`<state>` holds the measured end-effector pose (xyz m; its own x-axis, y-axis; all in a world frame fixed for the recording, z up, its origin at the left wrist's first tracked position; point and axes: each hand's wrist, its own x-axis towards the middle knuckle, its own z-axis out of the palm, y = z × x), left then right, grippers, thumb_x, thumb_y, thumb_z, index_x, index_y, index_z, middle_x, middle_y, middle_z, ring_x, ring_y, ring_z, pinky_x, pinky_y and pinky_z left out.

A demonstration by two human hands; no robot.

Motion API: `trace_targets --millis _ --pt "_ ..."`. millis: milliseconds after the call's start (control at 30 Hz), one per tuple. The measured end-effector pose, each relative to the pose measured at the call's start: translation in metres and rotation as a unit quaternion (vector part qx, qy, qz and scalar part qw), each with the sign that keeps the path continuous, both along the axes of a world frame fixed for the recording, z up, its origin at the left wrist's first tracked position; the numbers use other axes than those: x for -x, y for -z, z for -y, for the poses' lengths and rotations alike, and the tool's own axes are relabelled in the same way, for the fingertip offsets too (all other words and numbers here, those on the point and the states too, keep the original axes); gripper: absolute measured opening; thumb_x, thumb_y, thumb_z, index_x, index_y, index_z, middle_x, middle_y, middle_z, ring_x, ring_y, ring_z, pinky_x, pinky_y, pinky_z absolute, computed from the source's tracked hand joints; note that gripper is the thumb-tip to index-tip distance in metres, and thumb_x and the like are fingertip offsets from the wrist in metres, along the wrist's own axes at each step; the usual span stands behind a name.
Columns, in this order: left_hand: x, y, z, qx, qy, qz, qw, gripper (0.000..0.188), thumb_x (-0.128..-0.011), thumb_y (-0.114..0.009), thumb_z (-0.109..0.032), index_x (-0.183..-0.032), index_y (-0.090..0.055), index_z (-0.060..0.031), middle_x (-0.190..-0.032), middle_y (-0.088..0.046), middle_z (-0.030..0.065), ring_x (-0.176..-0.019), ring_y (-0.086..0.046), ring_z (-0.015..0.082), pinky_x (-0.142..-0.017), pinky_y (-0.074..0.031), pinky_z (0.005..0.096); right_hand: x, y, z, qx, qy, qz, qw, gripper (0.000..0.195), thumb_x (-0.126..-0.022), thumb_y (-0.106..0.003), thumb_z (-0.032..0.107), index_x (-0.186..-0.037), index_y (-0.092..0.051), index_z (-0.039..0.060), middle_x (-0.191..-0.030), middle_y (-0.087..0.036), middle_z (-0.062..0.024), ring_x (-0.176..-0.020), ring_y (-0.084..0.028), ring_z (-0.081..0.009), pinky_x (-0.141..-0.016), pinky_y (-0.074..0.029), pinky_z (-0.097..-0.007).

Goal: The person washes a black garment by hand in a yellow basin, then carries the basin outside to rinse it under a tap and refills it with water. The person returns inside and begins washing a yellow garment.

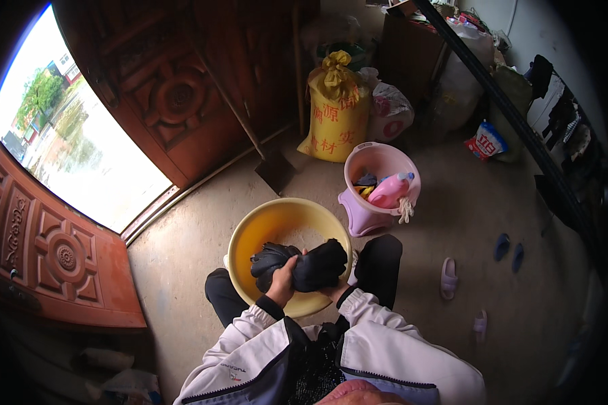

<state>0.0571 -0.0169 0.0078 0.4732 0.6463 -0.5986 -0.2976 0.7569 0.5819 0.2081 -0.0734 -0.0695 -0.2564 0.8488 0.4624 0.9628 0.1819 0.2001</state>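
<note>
Between my knees stands a yellow plastic basin [243,238] with some pale, cloudy water [304,235] at its bottom. Over it I hold a bunched black cloth [319,266], dark and wet-looking. My left hand [282,281] grips the cloth around its middle, thumb on top. Under the cloth's right end is my right hand [337,289]; its fingers are mostly hidden by the fabric. The cloth's left end fans out in folds inside the basin.
Ahead to the right, a pink bucket [408,159] on a purple plastic stool [359,215] holds a pink bottle [391,191] and cloths. A shovel [273,169] leans by the wooden door [177,96]. Behind stands a yellow sack [337,119]. Slippers [449,278] lie at right.
</note>
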Motion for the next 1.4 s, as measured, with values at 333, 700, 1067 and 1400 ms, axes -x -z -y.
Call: trace_targets --millis 333,700,1067,1400 --pt "0.046 0.027 -0.056 -0.237 0.394 -0.338 0.821 0.094 -0.085 -0.041 -0.083 -0.098 -0.069 0.0064 -0.101 -0.071 0.0191 -0.094 -0.068 0.0319 -0.083 -0.054 0.0405 0.013 -0.034 -0.018 0.506 -0.007 -0.862 0.028 0.041 -0.098 -0.06 0.033 -0.125 -0.051 0.0035 -0.106 -0.055 -0.0069 -0.096 -0.054 -0.0186 -0.09 -0.046 -0.0324" --pt "0.065 0.03 0.005 0.149 0.016 0.113 0.982 0.098 -0.069 -0.048 -0.093 -0.119 -0.049 -0.0082 -0.097 -0.058 0.0044 -0.084 -0.065 0.0273 -0.092 -0.053 0.0479 0.046 -0.141 -0.001 0.374 -0.044 -0.809 -0.451 0.034 -0.095 -0.056 0.027 -0.113 -0.052 -0.0016 -0.096 -0.055 -0.0081 -0.087 -0.055 -0.0205 -0.081 -0.048 -0.0324" --pt "0.034 -0.007 -0.047 0.031 -0.096 0.173 0.98 0.054 -0.089 -0.069 -0.05 -0.122 -0.064 -0.0066 -0.095 -0.072 0.0069 -0.081 -0.07 0.0199 -0.076 -0.06 0.0335 0.068 -0.094 0.022 0.46 -0.125 -0.818 -0.321 0.032 -0.096 -0.062 0.032 -0.106 -0.054 0.0024 -0.094 -0.054 -0.0075 -0.086 -0.054 -0.0187 -0.078 -0.048 -0.0326" --pt "0.038 0.063 -0.089 -0.397 0.156 -0.3 0.853 0.039 -0.071 -0.08 -0.015 -0.106 -0.067 -0.0023 -0.096 -0.073 0.0132 -0.094 -0.07 0.0283 -0.082 -0.054 0.0381 0.069 -0.069 -0.014 0.309 -0.115 -0.502 0.799 0.03 -0.09 -0.072 0.027 -0.104 -0.057 0.0061 -0.091 -0.056 -0.0064 -0.088 -0.056 -0.0201 -0.078 -0.048 -0.0334"
